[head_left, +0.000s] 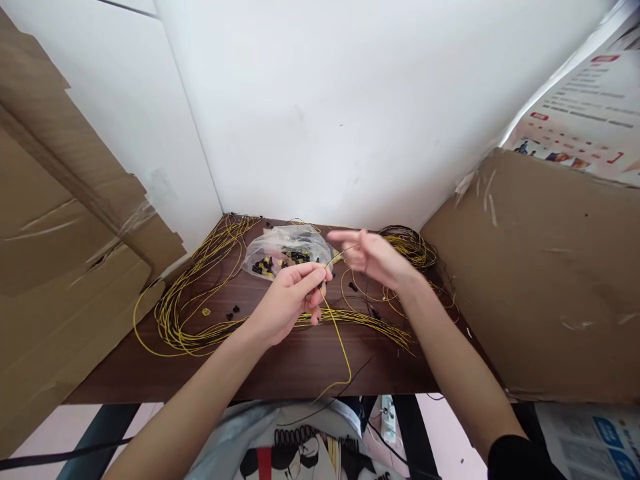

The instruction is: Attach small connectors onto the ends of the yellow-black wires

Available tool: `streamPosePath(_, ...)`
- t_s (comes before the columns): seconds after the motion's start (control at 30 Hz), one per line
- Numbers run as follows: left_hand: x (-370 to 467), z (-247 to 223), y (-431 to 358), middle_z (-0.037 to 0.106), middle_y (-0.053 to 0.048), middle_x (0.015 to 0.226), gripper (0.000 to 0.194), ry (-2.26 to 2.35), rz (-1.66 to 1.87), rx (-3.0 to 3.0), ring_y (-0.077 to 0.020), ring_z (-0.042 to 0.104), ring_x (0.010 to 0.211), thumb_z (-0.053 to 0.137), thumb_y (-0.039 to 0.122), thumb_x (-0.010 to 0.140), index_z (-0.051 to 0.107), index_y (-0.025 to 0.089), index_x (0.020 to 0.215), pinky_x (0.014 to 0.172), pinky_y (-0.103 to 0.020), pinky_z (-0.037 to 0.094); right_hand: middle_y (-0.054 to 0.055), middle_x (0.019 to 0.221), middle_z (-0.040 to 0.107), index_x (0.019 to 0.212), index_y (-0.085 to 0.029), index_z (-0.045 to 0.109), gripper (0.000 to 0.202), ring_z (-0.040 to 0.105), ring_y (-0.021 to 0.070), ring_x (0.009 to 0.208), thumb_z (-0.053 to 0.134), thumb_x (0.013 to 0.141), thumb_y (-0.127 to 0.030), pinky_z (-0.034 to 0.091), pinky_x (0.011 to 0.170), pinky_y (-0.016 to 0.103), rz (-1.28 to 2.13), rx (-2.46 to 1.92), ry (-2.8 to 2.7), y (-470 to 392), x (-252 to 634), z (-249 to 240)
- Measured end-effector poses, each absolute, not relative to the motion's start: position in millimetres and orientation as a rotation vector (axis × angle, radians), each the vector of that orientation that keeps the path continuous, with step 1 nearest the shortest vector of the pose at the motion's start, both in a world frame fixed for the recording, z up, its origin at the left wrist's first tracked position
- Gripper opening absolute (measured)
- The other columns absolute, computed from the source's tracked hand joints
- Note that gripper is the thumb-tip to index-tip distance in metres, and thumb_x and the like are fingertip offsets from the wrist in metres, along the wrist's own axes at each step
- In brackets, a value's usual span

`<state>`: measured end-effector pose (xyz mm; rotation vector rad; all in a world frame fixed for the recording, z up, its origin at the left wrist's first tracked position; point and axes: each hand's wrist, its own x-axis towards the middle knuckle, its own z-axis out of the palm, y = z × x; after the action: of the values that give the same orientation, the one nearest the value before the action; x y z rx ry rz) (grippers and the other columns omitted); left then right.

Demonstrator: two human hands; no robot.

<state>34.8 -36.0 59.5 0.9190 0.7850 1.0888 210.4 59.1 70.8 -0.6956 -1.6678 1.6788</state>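
Note:
My left hand (293,300) is closed in a pinch on a thin yellow wire (341,337). A small dark piece shows at its fingertips, mostly hidden by them. Below the pinch, the wire hangs past the table's front edge, with a thin black wire (361,370) beside it. Above it, a short length curves right toward my right hand (375,259). That hand is slightly blurred, index finger stretched out to the left and the others loosely bent; I see no firm grip on the wire. Behind my left hand lies a clear plastic bag (257,248) with small black and yellow parts.
A long bundle of yellow and black wires (173,313) curves across the brown table (280,373). Another wire coil (413,245) lies at the back right. Loose black pieces (234,312) lie nearby. Cardboard (540,280) stands on both sides, with a white wall (320,120) behind.

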Motion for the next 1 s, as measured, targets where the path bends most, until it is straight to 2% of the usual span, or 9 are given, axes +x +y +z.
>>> streamPosePath(0.13,38.0,58.6,-31.7,0.043,0.007,0.049,0.023,0.827,1.125,0.956,-0.0029,0.037,0.038,0.062,0.035,0.081,0.056,0.013,0.075,0.035,-0.014,0.039,-0.002,0.064,0.052,0.097,-0.017,0.07,0.039,0.031,0.0056,0.053,0.072,0.073,-0.046,0.02,0.049,0.024,1.794,-0.617,-1.626,40.2,186.6,44.4)
streamPosePath(0.23,38.9,57.1,-29.2,0.041,0.007,0.049,0.025,0.844,1.156,0.918,-0.0024,0.037,0.037,0.066,0.037,0.078,0.058,0.013,0.078,0.035,-0.014,0.036,0.0,0.067,0.057,0.08,-0.017,0.072,0.025,0.032,0.0052,0.052,0.074,0.071,-0.04,0.02,0.047,0.024,1.647,-0.655,-1.504,36.7,179.8,40.8)
streamPosePath(0.33,40.1,56.0,-27.6,0.04,0.008,0.048,0.028,0.859,1.164,0.873,-0.0021,0.036,0.037,0.069,0.039,0.074,0.061,0.013,0.08,0.035,-0.014,0.035,0.001,0.067,0.057,0.061,-0.016,0.067,0.026,0.041,0.0068,0.055,0.074,0.071,-0.039,0.026,0.048,0.024,1.508,-0.676,-1.507,37.5,177.8,44.0)
streamPosePath(0.43,42.6,57.2,-30.0,0.04,0.008,0.048,0.028,0.851,1.164,0.859,-0.0022,0.034,0.037,0.068,0.039,0.074,0.061,0.013,0.079,0.035,-0.014,0.035,-0.001,0.061,0.05,0.057,-0.016,0.061,0.03,0.038,0.0065,0.052,0.075,0.07,-0.04,0.027,0.048,0.025,1.383,-0.674,-1.496,43.3,180.5,54.8)
streamPosePath(0.6,43.4,64.1,-45.7,0.039,0.007,0.048,0.022,0.834,1.102,0.882,-0.0022,0.032,0.036,0.065,0.036,0.077,0.061,0.014,0.075,0.031,-0.014,0.032,-0.01,0.048,0.016,0.063,-0.022,0.048,0.036,0.013,0.0071,0.043,0.069,0.073,-0.049,0.015,0.044,0.027,1.178,-0.724,-1.296,74.5,207.1,94.6)
streamPosePath(0.73,34.9,63.6,-57.9,0.039,0.007,0.047,0.024,0.835,1.028,0.914,-0.0025,0.032,0.035,0.065,0.037,0.077,0.062,0.014,0.073,0.03,-0.014,0.029,-0.011,0.045,0.009,0.061,-0.025,0.037,0.045,0.005,0.0103,0.046,0.062,0.076,-0.059,0.011,0.046,0.03,0.931,-0.736,-1.241,108.8,249.9,139.9)
streamPosePath(0.87,23.6,54.4,-62.0,0.038,0.007,0.049,0.026,0.907,0.948,0.919,-0.0017,0.029,0.036,0.064,0.039,0.078,0.06,0.014,0.072,0.031,-0.013,0.027,-0.01,0.041,0.011,0.056,-0.027,0.031,0.047,0.005,0.0119,0.047,0.058,0.08,-0.057,0.016,0.049,0.032,0.799,-0.764,-1.249,123.9,281.5,179.9)
streamPosePath(1.0,9.3,40.1,-63.6,0.037,0.007,0.05,0.031,1.034,0.825,1.031,-0.0023,0.032,0.036,0.063,0.044,0.078,0.059,0.014,0.073,0.034,-0.014,0.03,-0.01,0.039,0.002,0.048,-0.024,0.019,0.057,0.011,0.0076,0.044,0.045,0.084,-0.06,0.016,0.047,0.03,0.878,-0.916,-1.496,89.7,272.2,179.6)
